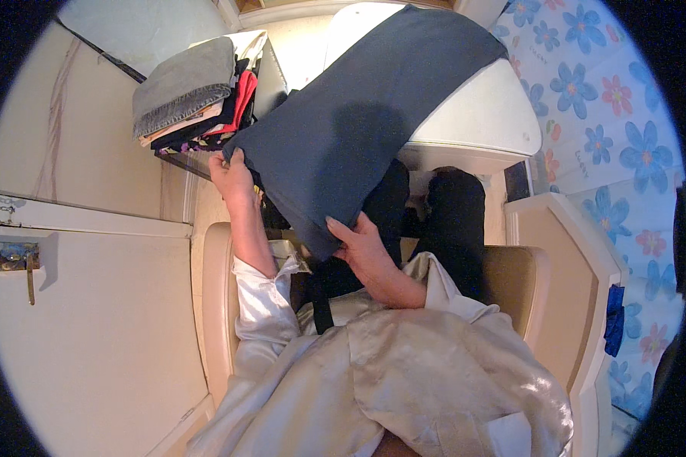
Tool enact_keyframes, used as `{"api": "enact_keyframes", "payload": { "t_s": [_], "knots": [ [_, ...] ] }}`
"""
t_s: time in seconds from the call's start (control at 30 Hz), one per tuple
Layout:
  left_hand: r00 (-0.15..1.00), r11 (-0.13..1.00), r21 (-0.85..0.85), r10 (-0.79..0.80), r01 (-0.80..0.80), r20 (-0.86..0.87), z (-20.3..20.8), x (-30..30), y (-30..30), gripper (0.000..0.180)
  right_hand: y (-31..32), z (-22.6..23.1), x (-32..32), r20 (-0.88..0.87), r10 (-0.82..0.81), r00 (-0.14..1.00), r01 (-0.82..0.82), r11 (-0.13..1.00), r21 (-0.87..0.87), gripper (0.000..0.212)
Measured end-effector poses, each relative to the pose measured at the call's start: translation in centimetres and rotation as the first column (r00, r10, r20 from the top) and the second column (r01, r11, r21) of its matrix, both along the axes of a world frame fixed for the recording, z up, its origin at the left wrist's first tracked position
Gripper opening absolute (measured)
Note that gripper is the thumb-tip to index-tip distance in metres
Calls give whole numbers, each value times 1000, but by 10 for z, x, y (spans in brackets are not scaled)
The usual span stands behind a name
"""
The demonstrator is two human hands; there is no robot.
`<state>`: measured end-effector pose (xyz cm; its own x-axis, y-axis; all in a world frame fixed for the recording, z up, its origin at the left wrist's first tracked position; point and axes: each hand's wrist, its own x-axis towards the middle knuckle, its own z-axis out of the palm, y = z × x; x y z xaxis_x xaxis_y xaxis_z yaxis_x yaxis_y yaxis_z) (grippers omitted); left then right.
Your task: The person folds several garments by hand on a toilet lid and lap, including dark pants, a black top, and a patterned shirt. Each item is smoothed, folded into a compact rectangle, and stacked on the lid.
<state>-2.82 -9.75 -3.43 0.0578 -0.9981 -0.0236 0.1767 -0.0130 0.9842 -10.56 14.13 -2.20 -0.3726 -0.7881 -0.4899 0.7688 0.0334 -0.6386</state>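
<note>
A long piece of dark blue-grey cloth [358,107] stretches from the far end of a white table [472,114] toward my lap. It looks like a folded garment; its kind I cannot make out. My left hand [235,177] pinches its near left corner, thumb on top. At the near right corner, my right hand [362,247] grips the edge between thumb and fingers. The near end hangs in the air above my knees, while the far part lies flat on the tabletop. Close beyond my left hand is a stack of folded clothes [187,87], with a grey denim piece on top.
The clothes stack stands in a dark-edged box [270,76] left of the table. A white door [84,320] with a metal latch is at my left. A beige chair [514,282] surrounds me. On the right hangs a flower-patterned curtain [587,99] in blue and pink.
</note>
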Motion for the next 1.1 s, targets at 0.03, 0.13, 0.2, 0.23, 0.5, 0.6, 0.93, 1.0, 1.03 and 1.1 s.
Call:
{"api": "enact_keyframes", "payload": {
  "t_s": [0.03, 0.13, 0.2, 0.23, 0.5, 0.6, 0.93, 1.0, 1.03, 1.1],
  "knots": [
    [1000, 1000, -5, 0, 0, 11, 2, 0, 3, 16, 2, 0, 0, -39, -38, 999, 37, 999, -12, 42],
    [1000, 1000, 2, -16, 16, 21, 3, 2, 8, 17, 13, 5, -8, -189, -92, 978, 99, 995, 26, 57],
    [999, 999, 21, -35, 35, 33, 3, 1, 14, 17, 21, 2, -20, -343, -60, 937, 79, 996, 43, 63],
    [998, 998, 34, -46, 45, 46, 5, 2, 20, 17, 25, 3, -23, -417, -43, 908, 73, 996, 54, 65],
    [975, 993, 23, -114, 112, 190, -31, 13, 35, 21, 46, 24, -3, -609, 194, 769, -203, 978, 55, 31],
    [953, 994, 8, -107, 109, 284, -30, 12, 44, 21, 48, 18, 0, -626, 188, 757, -205, 978, 45, 33],
    [984, 980, 99, -177, 173, 34, -37, 15, 47, 21, 60, 12, -14, -784, 26, 620, -43, 999, -1, 30],
    [980, 975, 104, -199, 198, -3, -36, 16, 49, 21, 63, 20, -18, -764, 60, 642, -4, 997, 75, 23],
    [980, 975, 100, -197, 196, -3, -37, 16, 51, 20, 63, 16, -18, -791, 20, 612, 16, 999, 37, 20],
    [981, 977, 91, -194, 194, -5, -36, 15, 55, 20, 62, 6, -20, -836, -63, 545, 53, 998, -41, 17]
  ]
}}
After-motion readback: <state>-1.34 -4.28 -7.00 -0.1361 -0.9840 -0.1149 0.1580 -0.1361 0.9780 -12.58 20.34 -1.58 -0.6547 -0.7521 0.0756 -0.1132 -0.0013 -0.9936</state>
